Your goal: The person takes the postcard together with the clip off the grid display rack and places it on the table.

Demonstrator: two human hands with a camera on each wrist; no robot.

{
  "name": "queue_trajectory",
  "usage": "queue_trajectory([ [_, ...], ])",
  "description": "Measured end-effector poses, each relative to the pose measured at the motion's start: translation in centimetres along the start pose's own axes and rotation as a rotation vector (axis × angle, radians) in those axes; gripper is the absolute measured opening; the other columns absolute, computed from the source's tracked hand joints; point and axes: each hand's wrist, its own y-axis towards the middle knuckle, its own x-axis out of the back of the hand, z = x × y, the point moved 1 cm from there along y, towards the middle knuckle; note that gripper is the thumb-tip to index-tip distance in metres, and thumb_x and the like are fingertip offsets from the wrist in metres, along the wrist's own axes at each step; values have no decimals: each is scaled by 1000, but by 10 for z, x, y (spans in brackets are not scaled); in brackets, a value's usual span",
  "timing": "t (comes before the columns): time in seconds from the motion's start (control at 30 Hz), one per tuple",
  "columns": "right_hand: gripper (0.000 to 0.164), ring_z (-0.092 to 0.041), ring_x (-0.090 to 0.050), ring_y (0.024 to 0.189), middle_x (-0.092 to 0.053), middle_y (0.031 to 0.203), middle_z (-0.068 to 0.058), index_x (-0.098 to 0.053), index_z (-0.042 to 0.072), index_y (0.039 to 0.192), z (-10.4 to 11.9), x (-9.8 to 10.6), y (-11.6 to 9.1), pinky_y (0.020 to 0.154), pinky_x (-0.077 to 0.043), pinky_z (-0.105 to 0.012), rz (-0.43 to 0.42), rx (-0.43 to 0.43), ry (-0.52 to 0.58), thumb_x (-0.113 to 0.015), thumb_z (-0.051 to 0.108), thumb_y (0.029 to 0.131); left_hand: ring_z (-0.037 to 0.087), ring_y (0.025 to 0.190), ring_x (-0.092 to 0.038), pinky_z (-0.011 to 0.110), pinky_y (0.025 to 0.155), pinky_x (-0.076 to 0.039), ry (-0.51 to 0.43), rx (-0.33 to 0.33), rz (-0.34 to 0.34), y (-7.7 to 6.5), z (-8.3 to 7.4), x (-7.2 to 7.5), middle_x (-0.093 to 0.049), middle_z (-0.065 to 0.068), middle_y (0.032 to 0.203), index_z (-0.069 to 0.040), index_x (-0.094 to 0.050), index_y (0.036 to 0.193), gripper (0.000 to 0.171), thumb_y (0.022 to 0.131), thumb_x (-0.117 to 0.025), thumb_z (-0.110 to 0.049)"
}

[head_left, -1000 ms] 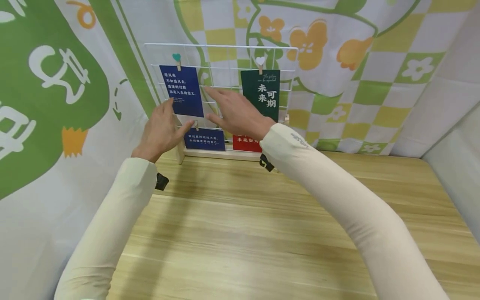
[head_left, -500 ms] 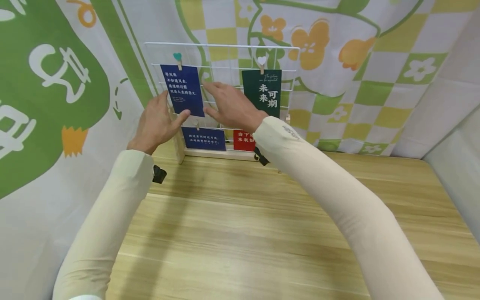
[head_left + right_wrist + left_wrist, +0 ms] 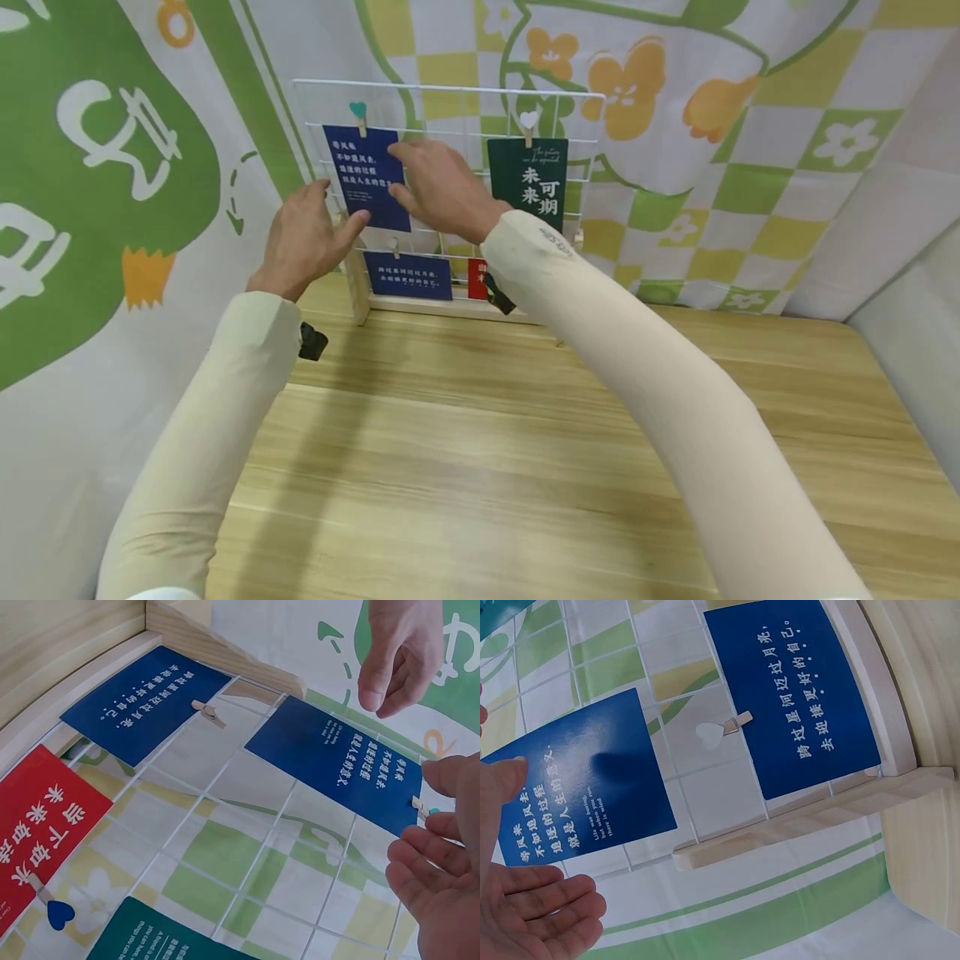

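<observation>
A tall blue card (image 3: pixel 367 179) with white writing hangs on a white wire grid (image 3: pixel 450 87) from a small wooden clip with a teal heart (image 3: pixel 358 110). My left hand (image 3: pixel 300 237) is at the card's left edge, thumb near its lower part and fingers loosely bent. From the other side, my right hand (image 3: pixel 448 187) overlaps the card's right edge. In the right wrist view, the right thumb (image 3: pixel 446 776) and fingers are spread apart near the clip. The left wrist view has the left thumb (image 3: pixel 508 778) over the card's face and the fingers beside its edge.
Below hangs a wide blue card (image 3: pixel 408 277), next to a red card (image 3: pixel 476 279) partly covered by the right sleeve. A green card (image 3: pixel 528 179) hangs at the right under a white heart clip (image 3: pixel 528 123). The grid stands in a wooden base (image 3: pixel 442 308) before a patterned cloth.
Both hands have shifted left and slightly up in the head view. The right fingertips now overlap the tall blue card's right edge. The cards keep their places on the grid.
</observation>
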Motion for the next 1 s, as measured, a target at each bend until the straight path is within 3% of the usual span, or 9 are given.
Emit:
queue_trajectory([
  [0.13, 47, -21, -55, 130, -54, 144, -9, -47, 6, 144, 1, 2, 6, 110, -43, -28, -25, -9, 1, -53, 27, 102, 48, 129, -47, 58, 106, -40, -10, -13, -29, 2, 1, 1, -47, 31, 142, 7, -29, 149, 77, 98, -53, -46],
  [0.47, 41, -18, -57, 126, -58, 140, -8, -50, 7, 141, 14, 5, 23, 106, -45, -24, -69, -9, -5, -49, 22, 103, 45, 121, -52, 56, 101, -46, 10, 27, -39, 5, 2, 7, -51, 29, 137, 5, -32, 148, 71, 99, -55, -41],
  [1.0, 35, -14, -55, 126, -57, 138, -5, -52, 10, 138, 27, 9, 49, 104, -43, -16, -120, -35, -77, -43, 16, 105, 45, 125, -51, 54, 103, -45, -11, 46, -28, 18, 5, 11, -50, 28, 141, 6, -37, 146, 64, 100, -53, -37],
])
